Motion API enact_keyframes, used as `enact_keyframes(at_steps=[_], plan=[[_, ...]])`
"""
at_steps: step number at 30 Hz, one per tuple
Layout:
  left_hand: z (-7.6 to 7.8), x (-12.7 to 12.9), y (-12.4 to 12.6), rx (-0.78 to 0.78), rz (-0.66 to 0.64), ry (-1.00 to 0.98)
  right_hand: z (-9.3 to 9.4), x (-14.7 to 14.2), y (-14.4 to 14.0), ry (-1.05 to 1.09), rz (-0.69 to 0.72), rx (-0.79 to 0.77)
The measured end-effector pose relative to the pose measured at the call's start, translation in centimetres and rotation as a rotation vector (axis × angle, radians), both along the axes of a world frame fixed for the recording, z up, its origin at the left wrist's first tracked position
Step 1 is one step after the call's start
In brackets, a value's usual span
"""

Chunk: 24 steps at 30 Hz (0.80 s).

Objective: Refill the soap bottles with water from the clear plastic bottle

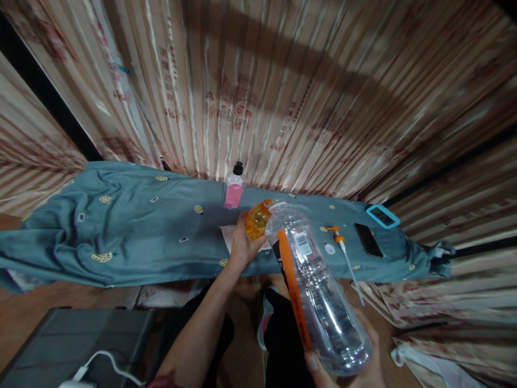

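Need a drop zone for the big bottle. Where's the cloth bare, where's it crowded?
Widest bare stretch: teal cloth left of the left hand, only printed motifs there. A narrower gap lies between the pink bottle and the pump nozzle. Right end is crowded: pump nozzle, phone, blue scale. The right hand holds the clear bottle.

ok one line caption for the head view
Right hand tilts a clear bottle toward a small orange bottle in the left hand.
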<state>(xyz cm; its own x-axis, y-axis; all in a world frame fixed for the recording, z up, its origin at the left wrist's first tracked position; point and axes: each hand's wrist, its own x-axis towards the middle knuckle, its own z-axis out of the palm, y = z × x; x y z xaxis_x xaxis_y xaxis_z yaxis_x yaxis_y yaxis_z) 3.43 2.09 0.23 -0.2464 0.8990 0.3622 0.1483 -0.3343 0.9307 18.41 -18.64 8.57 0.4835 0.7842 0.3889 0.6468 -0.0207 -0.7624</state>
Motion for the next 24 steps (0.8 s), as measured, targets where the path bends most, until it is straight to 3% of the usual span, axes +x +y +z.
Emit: enact_keyframes(at_steps=[13, 24], plan=[[-0.3, 0.1, 0.2, -0.017, -0.073, -0.103, -0.5, 1.2, 0.1, 0.081, 0.017, -0.026], [0.1, 0.0, 0.0, -0.033, -0.048, -0.075, -1.5, 2.5, -0.2, 0.128, 0.015, -0.035]])
